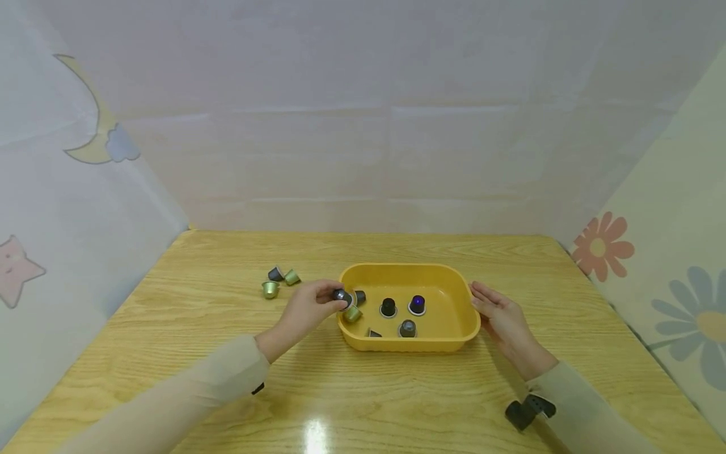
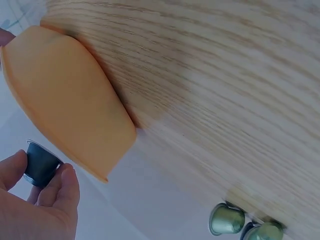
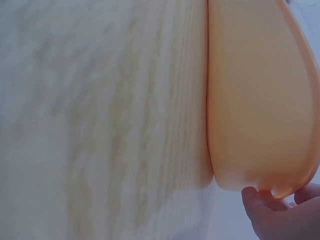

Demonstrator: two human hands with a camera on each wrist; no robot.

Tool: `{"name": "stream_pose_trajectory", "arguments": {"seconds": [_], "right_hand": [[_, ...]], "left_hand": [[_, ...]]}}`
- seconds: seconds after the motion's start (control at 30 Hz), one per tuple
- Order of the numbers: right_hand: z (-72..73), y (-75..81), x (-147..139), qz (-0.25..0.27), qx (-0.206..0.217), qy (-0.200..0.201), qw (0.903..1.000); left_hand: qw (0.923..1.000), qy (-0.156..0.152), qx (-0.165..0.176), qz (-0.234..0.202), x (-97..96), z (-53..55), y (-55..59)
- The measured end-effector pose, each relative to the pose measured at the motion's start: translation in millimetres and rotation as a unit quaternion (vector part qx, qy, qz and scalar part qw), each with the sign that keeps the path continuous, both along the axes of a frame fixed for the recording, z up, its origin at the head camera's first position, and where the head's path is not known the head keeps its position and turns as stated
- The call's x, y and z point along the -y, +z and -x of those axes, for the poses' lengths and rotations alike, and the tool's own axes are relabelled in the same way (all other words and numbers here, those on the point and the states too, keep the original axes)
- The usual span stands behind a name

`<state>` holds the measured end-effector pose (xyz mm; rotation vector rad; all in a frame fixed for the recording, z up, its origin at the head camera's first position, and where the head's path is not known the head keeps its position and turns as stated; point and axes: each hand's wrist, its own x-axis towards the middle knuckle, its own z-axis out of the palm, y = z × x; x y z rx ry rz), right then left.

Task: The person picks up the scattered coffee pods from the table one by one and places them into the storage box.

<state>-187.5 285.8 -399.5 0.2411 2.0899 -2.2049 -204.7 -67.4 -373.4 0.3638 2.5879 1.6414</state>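
Observation:
My left hand (image 1: 309,309) pinches a dark coffee capsule (image 2: 42,164) between thumb and fingers, over the left rim of a yellow plastic bin (image 1: 448,290). Several capsules lie inside the bin, among them a black capsule (image 1: 388,307), a purple capsule (image 1: 417,304), a grey capsule (image 1: 407,328) and a green capsule (image 1: 353,314). At the bin's right end, my right hand (image 1: 507,325) rests its fairly straight fingers (image 3: 254,200) against the outer wall, near the rim.
Left of the bin on the wooden table (image 1: 368,403) lie a dark capsule (image 1: 275,273) and two green ones, a tilted green capsule (image 1: 292,277) and an upright green capsule (image 1: 270,289). Printed cloth (image 1: 363,157) surrounds the table's back and sides.

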Motion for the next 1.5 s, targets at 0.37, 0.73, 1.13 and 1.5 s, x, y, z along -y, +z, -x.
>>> {"name": "stream_pose_trajectory", "arguments": {"seconds": [0.37, 0.73, 1.13, 1.5], "right_hand": [[0.1, 0.7, -1, 0.001, -0.002, -0.001, 1.0000], [0.4, 1.1, 0, 0.003, -0.006, -0.002, 1.0000], [-0.4, 0.8, -1, 0.003, -0.006, 0.000, 1.0000], [-0.5, 2.1, -1, 0.004, -0.002, 0.001, 1.0000]], "left_hand": [[0.9930, -0.054, -0.072, 0.077, -22.0, 1.4, -2.3], [0.9846, -0.098, -0.108, 0.096, -32.5, -1.3, 0.2], [0.9756, -0.110, -0.136, 0.133, -31.3, 0.4, -2.4], [0.9877, -0.019, -0.116, 0.103, 7.8, 2.4, -0.3]]}}
